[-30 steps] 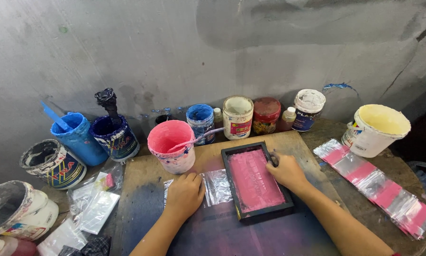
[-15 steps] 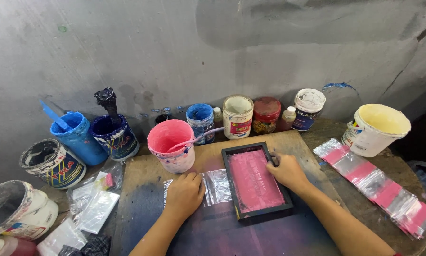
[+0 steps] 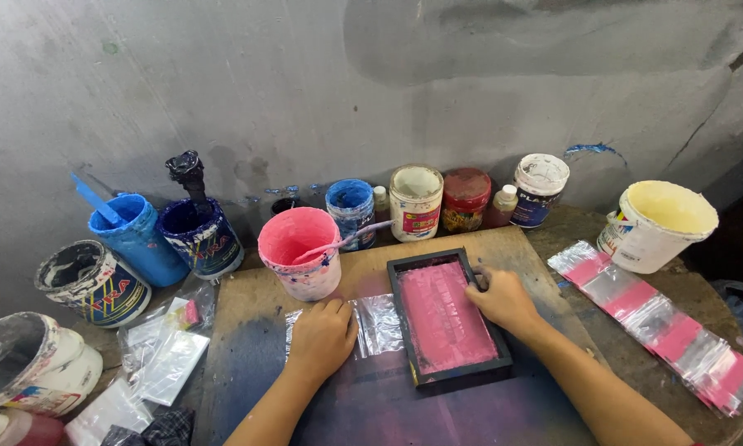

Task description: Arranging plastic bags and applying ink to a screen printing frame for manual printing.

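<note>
Pressing flat and open on a clear plastic bag (image 3: 377,324), the left hand (image 3: 322,337) rests beside the pink-inked black frame (image 3: 446,318), whose far right edge the right hand (image 3: 503,301) grips on the surface (image 3: 247,330).

Head cam, looks down close at worktable (image 3: 256,306) & wall (image 3: 305,83)

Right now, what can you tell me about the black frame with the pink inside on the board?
The black frame is a small rectangular screen with a dark, thick rim and a mesh panel coated in pink ink. It lies flat on the wooden board, long side running away from the person, slightly angled. The right hand rests on its far right edge and corner. Its left side lies over a clear plastic bag, which the left hand presses down. The near rim looks smudged with paint.
</note>
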